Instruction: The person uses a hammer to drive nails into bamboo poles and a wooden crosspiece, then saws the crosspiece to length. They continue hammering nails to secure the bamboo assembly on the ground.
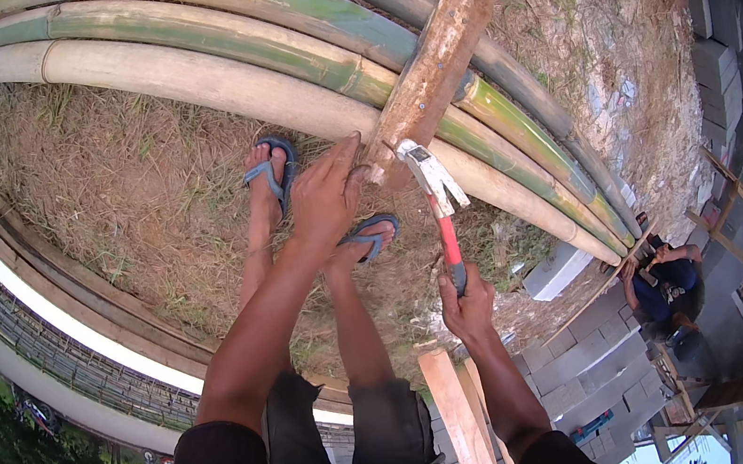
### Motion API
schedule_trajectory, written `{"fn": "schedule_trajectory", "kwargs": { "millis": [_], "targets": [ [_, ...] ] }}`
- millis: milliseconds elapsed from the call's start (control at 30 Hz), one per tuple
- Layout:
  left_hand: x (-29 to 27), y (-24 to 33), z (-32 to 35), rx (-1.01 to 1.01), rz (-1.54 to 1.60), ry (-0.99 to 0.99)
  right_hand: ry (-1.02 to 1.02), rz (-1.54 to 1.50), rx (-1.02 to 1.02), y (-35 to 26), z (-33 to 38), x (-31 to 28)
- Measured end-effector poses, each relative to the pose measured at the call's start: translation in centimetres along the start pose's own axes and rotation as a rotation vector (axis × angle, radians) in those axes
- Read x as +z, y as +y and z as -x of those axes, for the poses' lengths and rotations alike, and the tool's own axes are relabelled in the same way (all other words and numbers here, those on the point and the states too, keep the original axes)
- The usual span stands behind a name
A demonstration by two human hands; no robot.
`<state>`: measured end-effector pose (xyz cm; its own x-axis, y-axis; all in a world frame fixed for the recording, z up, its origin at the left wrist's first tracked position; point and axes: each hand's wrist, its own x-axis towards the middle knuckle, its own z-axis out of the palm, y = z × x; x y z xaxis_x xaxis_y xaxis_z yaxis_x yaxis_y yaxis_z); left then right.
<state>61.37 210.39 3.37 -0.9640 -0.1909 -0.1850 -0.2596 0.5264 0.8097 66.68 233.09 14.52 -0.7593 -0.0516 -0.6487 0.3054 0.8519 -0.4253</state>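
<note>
In my right hand [467, 302] is a claw hammer [447, 231], held by its red and dark grip. Its whitish head is up beside the near end of a rough wooden beam [434, 71]. My left hand [326, 196] has its fingers closed at the corner of that end; any small thing between them is hidden. Lying across several long bamboo poles [208, 84], the beam shows a few nail heads on its top face. The poles are green and tan and run side by side.
My sandalled feet [264, 176] stand on dry grass beside the poles. Pale sawn boards [460, 424] rise near my right leg. Grey blocks [588, 353] are stacked at the lower right, close to another person [669, 285]. Long steel bars [52, 324] lie at left.
</note>
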Motion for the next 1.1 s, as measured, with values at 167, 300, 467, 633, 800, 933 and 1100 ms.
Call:
{"fn": "schedule_trajectory", "kwargs": {
  "millis": [167,300,467,633,800,933,1100],
  "targets": [
    [-10.1,-1.2,15.7,-0.424,-0.079,-0.165,0.231,-0.284,-0.279,3.1,2.2,2.7],
    [-15.7,5.7,25.9,-0.706,-0.334,-0.586,0.148,0.026,-0.090,1.9,0.4,2.5],
    [-13.7,5.8,25.9,-0.696,-0.532,-0.761,0.450,-0.717,-0.556,2.6,2.2,3.5],
    [-13.1,5.1,26.2,-0.674,-0.624,-0.790,0.289,-0.104,-0.086,3.4,-0.4,5.5],
    [-12.8,4.7,25.9,-0.622,-0.664,-0.810,0.493,-0.492,-0.470,3.4,2.1,4.7],
    [-13.0,5.4,25.8,-0.643,-0.698,-0.873,0.229,-0.071,0.107,3.0,1.4,4.6],
    [-12.4,4.7,26.4,-0.625,-0.730,-0.859,0.675,-0.962,-0.391,-2.0,3.5,1.7]
  ]
}}
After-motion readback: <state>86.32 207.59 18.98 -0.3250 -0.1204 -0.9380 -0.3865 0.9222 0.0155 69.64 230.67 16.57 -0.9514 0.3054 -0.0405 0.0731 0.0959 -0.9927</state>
